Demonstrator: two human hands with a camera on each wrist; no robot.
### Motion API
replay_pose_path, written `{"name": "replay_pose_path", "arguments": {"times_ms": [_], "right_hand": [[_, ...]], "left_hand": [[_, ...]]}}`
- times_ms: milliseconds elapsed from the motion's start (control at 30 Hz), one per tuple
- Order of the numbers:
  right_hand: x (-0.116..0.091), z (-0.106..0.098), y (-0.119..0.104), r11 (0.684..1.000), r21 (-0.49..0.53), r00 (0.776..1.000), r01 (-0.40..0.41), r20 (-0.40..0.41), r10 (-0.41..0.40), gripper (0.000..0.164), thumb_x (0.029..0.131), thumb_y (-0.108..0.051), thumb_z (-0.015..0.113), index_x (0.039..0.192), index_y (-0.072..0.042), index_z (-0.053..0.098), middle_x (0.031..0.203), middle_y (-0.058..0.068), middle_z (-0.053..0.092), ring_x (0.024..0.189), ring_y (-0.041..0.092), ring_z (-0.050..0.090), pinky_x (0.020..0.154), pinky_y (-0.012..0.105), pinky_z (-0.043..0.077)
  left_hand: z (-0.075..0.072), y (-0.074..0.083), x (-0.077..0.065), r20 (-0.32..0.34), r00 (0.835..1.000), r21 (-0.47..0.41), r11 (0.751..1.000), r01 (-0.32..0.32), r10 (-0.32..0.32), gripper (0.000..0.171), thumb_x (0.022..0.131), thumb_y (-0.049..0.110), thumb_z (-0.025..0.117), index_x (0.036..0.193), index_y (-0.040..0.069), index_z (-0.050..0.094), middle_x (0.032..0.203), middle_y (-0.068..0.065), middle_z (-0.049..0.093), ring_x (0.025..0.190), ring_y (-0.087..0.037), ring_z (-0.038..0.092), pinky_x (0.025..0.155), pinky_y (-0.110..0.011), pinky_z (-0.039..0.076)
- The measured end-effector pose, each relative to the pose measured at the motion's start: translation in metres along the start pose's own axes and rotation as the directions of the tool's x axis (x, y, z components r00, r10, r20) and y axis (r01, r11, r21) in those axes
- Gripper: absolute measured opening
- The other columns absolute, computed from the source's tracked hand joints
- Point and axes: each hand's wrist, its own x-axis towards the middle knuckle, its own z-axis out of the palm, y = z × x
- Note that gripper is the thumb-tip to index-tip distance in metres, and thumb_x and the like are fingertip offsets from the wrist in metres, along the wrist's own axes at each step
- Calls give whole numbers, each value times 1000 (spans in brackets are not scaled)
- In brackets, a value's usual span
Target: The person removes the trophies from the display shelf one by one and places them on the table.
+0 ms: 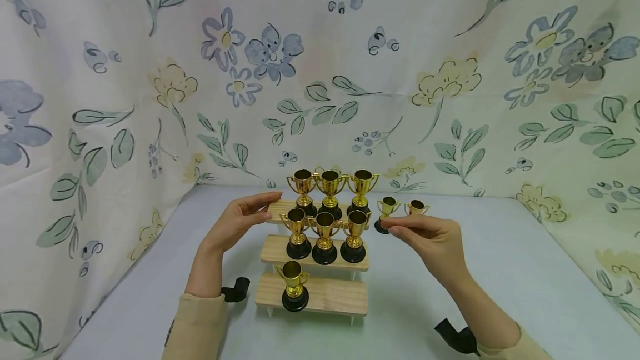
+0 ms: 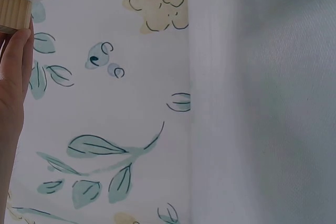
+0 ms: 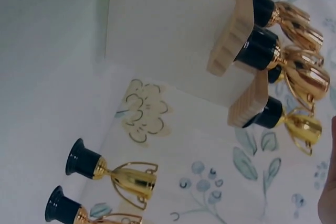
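Observation:
A three-step wooden stand bears small gold trophy cups on black bases. Three trophies fill the top step, three more trophies line the middle one, and a single trophy stands at the left of the bottom step. My left hand grips the left end of the top board, thumb in front. To the right of the stand, my right hand holds nothing, its thumb and index finger extended close together. Its fingertips overlap a loose trophy in the head view; the right wrist view shows that trophy untouched.
Another loose trophy stands on the white table, partly hidden behind the right hand. A floral cloth hangs at the back and sides. Black wrist-worn pieces show at both forearms.

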Motion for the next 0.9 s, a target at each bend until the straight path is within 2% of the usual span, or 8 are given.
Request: {"name": "replay_pose_path", "arguments": {"times_ms": [100, 233, 367, 500, 600, 767, 833, 900], "right_hand": [[-2, 7, -2, 999, 35, 998, 27, 48, -28, 14, 84, 14, 67, 96, 9, 74, 100, -16, 77, 91, 4, 74, 78, 22, 60], [-6, 18, -1, 997, 5, 992, 72, 107, -72, 20, 82, 14, 68, 96, 2, 77, 100, -16, 76, 90, 5, 75, 76, 21, 60], [-8, 31, 2, 991, -24, 978, 129, 167, -123, 23, 81, 13, 71, 97, -3, 78, 96, -1, 79, 88, 3, 74, 73, 21, 60], [-8, 44, 6, 987, 10, 959, 160, 237, -157, 22, 81, 10, 72, 97, -3, 78, 90, 15, 78, 87, 1, 74, 70, 22, 60], [-8, 51, 7, 983, 41, 943, 178, 277, -182, 20, 81, 9, 72, 97, -3, 77, 88, 17, 77, 85, 2, 74, 68, 23, 60], [-5, 59, 8, 978, 67, 929, 199, 303, -210, 18, 81, 8, 73, 97, -1, 77, 87, 16, 77, 82, 5, 75, 66, 22, 60], [-5, 62, 8, 974, 76, 920, 212, 321, -225, 17, 82, 7, 73, 96, 0, 77, 87, 16, 77, 81, 7, 75, 66, 22, 60], [-5, 65, 8, 969, 80, 909, 232, 336, -246, 16, 82, 7, 73, 95, 0, 77, 87, 16, 77, 81, 10, 75, 67, 22, 60]], "left_hand": [[0, 0, 0, 1, 1000, 1, 1000, 3, -3, 54, 95, 14, 65, 145, 3, 49, 135, 19, 59, 130, 6, 49, 104, -12, 43], [0, 0, 0, 0, 1000, 7, 1000, 7, -7, 54, 95, 16, 65, 145, 4, 49, 137, 16, 58, 131, 6, 49, 105, -12, 43], [0, 0, 0, -4, 1000, 10, 1000, 8, -8, 54, 95, 16, 66, 145, 5, 50, 139, 14, 58, 131, 6, 49, 105, -12, 43], [-1, 0, 0, -5, 1000, 5, 1000, 6, -6, 54, 95, 16, 66, 145, 4, 49, 139, 13, 58, 130, 5, 49, 104, -12, 43], [-1, 0, 0, -3, 1000, 4, 1000, 5, -5, 54, 94, 16, 66, 145, 3, 49, 143, 7, 57, 130, 5, 49, 104, -13, 43], [0, -1, 0, 1, 1000, 7, 1000, 6, -6, 54, 95, 16, 66, 145, 4, 49, 153, -16, 46, 130, 5, 49, 104, -12, 43], [-1, -1, 0, 0, 1000, 7, 1000, 7, -7, 54, 95, 16, 66, 144, 4, 50, 153, -17, 45, 130, 6, 49, 104, -12, 43], [-1, 0, 0, -1, 1000, 6, 1000, 9, -9, 54, 94, 16, 66, 144, 4, 50, 151, -11, 49, 130, 5, 49, 104, -12, 43]]}}
